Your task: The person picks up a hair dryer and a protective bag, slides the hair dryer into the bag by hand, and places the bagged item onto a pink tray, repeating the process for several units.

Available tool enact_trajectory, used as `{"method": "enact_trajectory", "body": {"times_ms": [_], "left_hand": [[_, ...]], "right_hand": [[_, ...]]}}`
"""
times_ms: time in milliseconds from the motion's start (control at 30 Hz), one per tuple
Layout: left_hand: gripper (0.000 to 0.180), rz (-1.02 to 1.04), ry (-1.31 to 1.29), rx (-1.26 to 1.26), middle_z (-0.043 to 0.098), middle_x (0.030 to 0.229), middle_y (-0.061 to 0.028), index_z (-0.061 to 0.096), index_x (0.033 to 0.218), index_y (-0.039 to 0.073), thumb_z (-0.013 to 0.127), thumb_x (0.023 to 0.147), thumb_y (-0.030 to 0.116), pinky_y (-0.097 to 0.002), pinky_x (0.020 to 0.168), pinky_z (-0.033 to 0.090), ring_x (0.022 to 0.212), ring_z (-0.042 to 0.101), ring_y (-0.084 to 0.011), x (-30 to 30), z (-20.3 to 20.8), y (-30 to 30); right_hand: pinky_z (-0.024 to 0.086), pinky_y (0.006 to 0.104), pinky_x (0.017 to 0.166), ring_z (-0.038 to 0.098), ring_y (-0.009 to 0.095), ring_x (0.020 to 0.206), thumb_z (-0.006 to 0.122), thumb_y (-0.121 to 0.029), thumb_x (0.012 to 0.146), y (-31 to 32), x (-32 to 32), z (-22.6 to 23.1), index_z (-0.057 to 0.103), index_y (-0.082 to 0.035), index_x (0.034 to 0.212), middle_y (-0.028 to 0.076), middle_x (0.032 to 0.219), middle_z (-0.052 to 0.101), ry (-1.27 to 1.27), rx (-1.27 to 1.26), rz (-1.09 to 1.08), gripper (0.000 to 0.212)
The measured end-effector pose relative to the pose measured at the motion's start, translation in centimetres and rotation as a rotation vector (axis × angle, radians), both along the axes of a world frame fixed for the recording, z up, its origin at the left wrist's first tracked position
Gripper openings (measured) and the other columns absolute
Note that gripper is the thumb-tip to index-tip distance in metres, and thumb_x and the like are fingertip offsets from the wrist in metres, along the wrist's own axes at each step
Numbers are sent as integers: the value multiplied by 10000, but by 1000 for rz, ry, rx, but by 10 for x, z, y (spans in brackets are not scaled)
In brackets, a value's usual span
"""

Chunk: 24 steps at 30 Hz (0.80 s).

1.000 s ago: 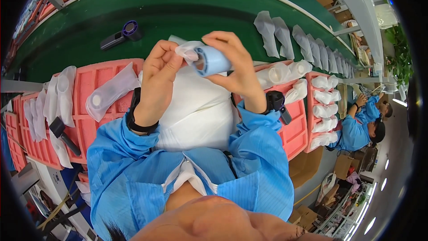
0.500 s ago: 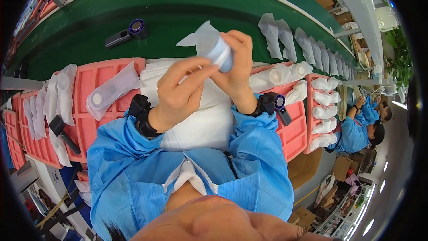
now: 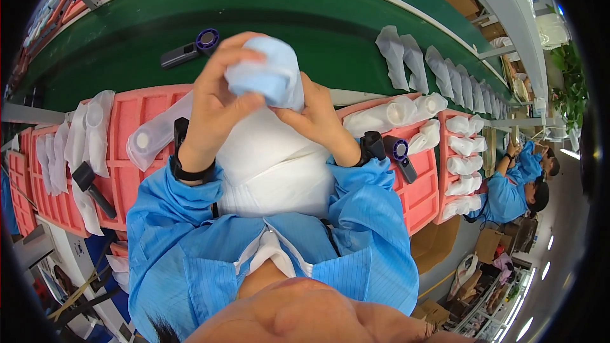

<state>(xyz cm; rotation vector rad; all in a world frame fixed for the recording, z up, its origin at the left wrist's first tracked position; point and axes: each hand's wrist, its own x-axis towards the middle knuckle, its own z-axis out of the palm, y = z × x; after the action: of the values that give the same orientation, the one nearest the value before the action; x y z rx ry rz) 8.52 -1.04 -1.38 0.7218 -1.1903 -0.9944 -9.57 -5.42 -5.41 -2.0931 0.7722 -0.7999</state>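
The left hand (image 3: 218, 92) clasped a pale-blue cylinder (image 3: 267, 76) as the right hand (image 3: 316, 113) gripped its cloudy wrapper (image 3: 294, 93), whose likely slickness risked a drop onto the green desk (image 3: 346, 44).

I wear the fisheye camera on my head (image 3: 305, 311), looking steeply down past my blue striped cloth jacket (image 3: 352, 241) at lower centre; my bare left hand (image 3: 216, 98) and right hand (image 3: 316, 114) are close, the flat green work surface (image 3: 343, 32) farther, across the top.
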Motion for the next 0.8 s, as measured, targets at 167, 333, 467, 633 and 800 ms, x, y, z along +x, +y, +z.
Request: {"method": "enact_trajectory", "body": {"times_ms": [167, 333, 467, 633, 800], "left_hand": [[429, 446, -112, -42, 499, 1192, -100, 583, 1038, 74, 809, 682, 151, -330, 869, 426, 1066, 503, -223, -13, -11, 2], [450, 513, -405, -325, 464, 1271, -119, 555, 1123, 85, 756, 722, 42, -336, 988, 360, 1179, 457, -237, -13, -19, 2], [405, 675, -704, -448, 480, 1222, -100, 584, 1051, 68, 785, 700, 57, -328, 929, 394, 1136, 470, -225, -12, -7, 3], [256, 650, -700, -318, 529, 1095, -60, 620, 903, 66, 783, 708, 96, -317, 790, 421, 979, 509, -185, -8, -14, 4], [191, 461, -43, 198, 543, 976, -54, 604, 911, 57, 719, 760, 69, -249, 658, 426, 794, 531, -106, 6, -19, -13]], "right_hand": [[487, 368, 647, 607, 326, 752, 716, -52, 701, -2, -1, -3, 504, 20, 1079, 163, 902, 593, 34, -324, -267, 439], [479, 387, 618, 587, 382, 758, 704, -21, 688, 5, 6, 4, 496, 34, 1074, 194, 896, 583, 94, -572, -289, 442], [480, 380, 625, 592, 366, 747, 692, -6, 696, 8, 5, 6, 499, 30, 1067, 194, 898, 586, 58, -535, -334, 420], [475, 337, 657, 609, 275, 777, 680, -26, 752, 6, -7, 10, 515, 12, 1071, 165, 926, 599, -35, -254, -329, 362], [466, 306, 716, 587, 155, 837, 680, -71, 800, -7, -37, 35, 521, 4, 1080, 98, 939, 611, -8, 382, 26, 331]]}}
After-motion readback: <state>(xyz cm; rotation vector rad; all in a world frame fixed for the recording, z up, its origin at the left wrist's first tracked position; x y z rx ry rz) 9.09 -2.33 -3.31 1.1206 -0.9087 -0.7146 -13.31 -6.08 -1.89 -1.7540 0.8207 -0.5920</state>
